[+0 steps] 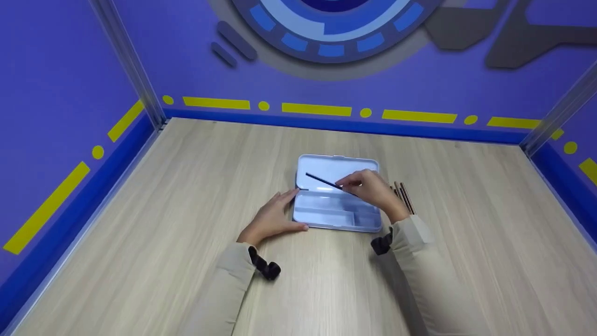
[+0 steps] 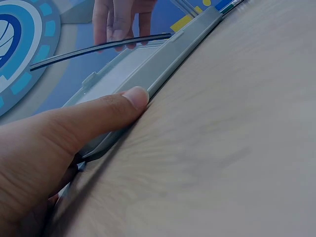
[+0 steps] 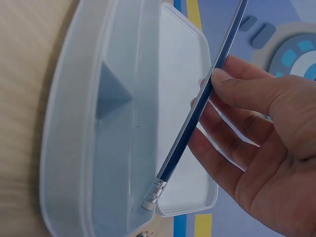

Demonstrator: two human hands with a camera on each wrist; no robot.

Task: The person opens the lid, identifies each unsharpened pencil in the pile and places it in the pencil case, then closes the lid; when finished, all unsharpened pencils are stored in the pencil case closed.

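A pale blue-white pencil case [image 1: 324, 219] lies on the table with its lid [image 1: 322, 164] folded back. Inside its tray, low walls divide the compartments. My left hand [image 1: 273, 217] grips the case's left end, the thumb on the front wall and the fingers along the side. Above the case, my right hand [image 1: 368, 189] pinches a dark pencil [image 1: 322, 180] between thumb and fingers. The pencil slants across the lid in the head view. In the right wrist view its metal ferrule and white eraser [image 3: 148, 203] point down toward the tray.
Several pencils [image 1: 405, 196] lie on the wooden table [image 1: 210, 186] just right of the case, partly behind my right wrist. Blue-purple walls [image 1: 326, 88] with yellow marks enclose the table at the back and sides.
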